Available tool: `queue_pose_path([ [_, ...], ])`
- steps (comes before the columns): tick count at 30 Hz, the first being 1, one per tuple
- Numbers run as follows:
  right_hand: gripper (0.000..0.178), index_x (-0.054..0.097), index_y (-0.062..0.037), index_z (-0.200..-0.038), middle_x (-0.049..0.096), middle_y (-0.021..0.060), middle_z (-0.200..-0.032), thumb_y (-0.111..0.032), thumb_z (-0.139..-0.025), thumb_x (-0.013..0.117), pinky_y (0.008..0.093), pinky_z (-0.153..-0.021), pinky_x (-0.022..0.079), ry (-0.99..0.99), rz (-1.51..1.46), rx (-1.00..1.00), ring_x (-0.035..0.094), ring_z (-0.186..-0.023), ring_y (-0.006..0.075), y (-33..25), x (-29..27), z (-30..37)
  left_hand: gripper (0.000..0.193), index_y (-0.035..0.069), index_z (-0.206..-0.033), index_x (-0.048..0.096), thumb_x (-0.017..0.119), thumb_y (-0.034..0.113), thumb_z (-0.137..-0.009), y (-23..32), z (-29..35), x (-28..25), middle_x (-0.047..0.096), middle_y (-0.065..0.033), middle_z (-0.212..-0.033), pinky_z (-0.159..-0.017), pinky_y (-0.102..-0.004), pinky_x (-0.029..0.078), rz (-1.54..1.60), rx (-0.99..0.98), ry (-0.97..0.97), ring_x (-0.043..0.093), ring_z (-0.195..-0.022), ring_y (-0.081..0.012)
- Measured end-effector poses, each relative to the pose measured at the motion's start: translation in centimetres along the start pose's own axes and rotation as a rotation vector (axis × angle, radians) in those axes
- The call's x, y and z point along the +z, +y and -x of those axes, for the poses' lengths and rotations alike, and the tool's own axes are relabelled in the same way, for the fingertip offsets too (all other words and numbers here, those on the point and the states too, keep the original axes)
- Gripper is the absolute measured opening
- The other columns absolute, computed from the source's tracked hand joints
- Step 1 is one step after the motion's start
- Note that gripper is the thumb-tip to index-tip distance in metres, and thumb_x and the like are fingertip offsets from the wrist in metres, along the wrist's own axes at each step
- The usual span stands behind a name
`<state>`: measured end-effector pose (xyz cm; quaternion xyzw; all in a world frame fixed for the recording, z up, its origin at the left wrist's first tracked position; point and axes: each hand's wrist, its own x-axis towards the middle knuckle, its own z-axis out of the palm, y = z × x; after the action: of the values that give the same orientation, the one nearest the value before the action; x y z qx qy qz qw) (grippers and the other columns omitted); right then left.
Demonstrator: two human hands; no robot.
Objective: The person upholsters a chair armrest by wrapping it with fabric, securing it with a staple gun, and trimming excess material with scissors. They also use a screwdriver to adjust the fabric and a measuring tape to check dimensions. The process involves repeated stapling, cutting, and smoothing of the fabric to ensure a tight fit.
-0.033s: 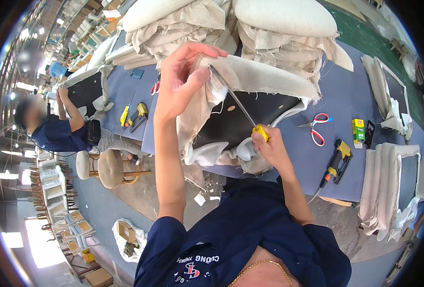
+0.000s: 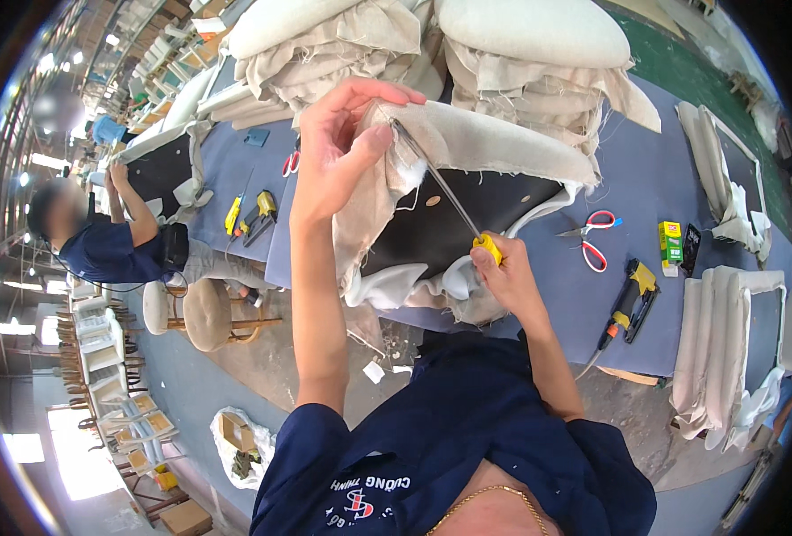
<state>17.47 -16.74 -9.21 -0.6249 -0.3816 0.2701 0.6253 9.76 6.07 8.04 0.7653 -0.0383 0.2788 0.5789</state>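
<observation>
An upholstered seat cushion lies underside up on the table before me, its beige fabric folded over the rim round a black base panel. My left hand is closed over the cushion's far left corner, with the thumb on the fabric. In my right hand is the yellow handle of a screwdriver. Its long metal shaft slants across the panel, and the tip touches the fabric at that corner beside my left thumb. White padding pokes out near there.
Red-handled scissors, a green-yellow box and a staple gun lie right of the cushion on the blue table. Stacked cushions stand behind; others lean at right. At left, a co-worker handles another cushion.
</observation>
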Motion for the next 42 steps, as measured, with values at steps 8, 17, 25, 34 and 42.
queue_pose_path([
  [8,0.039,0.062,0.0028,-0.082,0.051,0.0178,-0.061,-0.033,-0.096,0.07,0.0374,-0.052,0.039,0.107,0.115,0.008,0.041,-0.053,0.0257,0.3,0.0,1.2,0.031,-0.005,-0.108,0.063,0.052,-0.006,-0.079,0.3,-0.1,0.9,0.072,-0.0165,-0.112,-0.092,-0.0299,0.054,-0.149,0.059,0.06,0.067,-0.103,-0.0166],
  [17,0.032,0.066,0.0005,-0.088,0.057,0.0149,-0.068,-0.03,-0.09,0.074,0.0382,-0.056,0.042,0.281,0.227,-0.144,0.054,-0.058,0.0276,0.0,0.7,1.1,0.03,-0.005,-0.108,0.062,0.053,-0.006,-0.079,0.4,0.3,1.3,0.072,-0.0171,-0.113,-0.095,-0.0309,0.053,-0.089,0.077,0.059,0.067,-0.104,-0.017],
  [25,0.034,0.069,-0.0027,-0.107,0.056,0.0038,-0.073,-0.034,-0.092,0.073,0.033,-0.06,0.044,0.042,-0.307,0.096,0.053,-0.065,0.015,1.7,0.8,1.8,0.027,-0.003,-0.11,0.062,0.06,-0.002,-0.083,1.0,1.0,2.0,0.071,-0.0182,-0.117,-0.097,-0.0336,0.053,-0.022,0.056,0.006,0.068,-0.106,-0.0192],
  [34,0.042,0.067,0.0005,-0.09,0.059,0.0086,-0.068,-0.041,-0.096,0.069,0.0336,-0.054,0.041,0.602,0.322,-0.378,0.054,-0.056,0.0233,2.1,-0.5,1.3,0.032,0.001,-0.109,0.062,0.074,0.016,-0.084,1.3,1.6,1.9,0.07,-0.0234,-0.118,-0.109,-0.0473,0.046,0.149,-0.016,-0.11,0.064,-0.121,-0.0351],
  [42,0.052,0.066,0.0017,-0.085,0.06,0.0118,-0.071,-0.046,-0.102,0.057,0.0355,-0.057,0.042,0.554,0.406,-0.407,0.058,-0.064,0.0226,2.2,-2.4,1.6,0.019,0.004,-0.098,0.069,0.078,0.015,-0.086,-0.8,0.1,1.9,0.07,-0.0187,-0.107,-0.11,-0.0529,0.044,0.411,-0.002,-0.222,0.063,-0.118,-0.0375],
])
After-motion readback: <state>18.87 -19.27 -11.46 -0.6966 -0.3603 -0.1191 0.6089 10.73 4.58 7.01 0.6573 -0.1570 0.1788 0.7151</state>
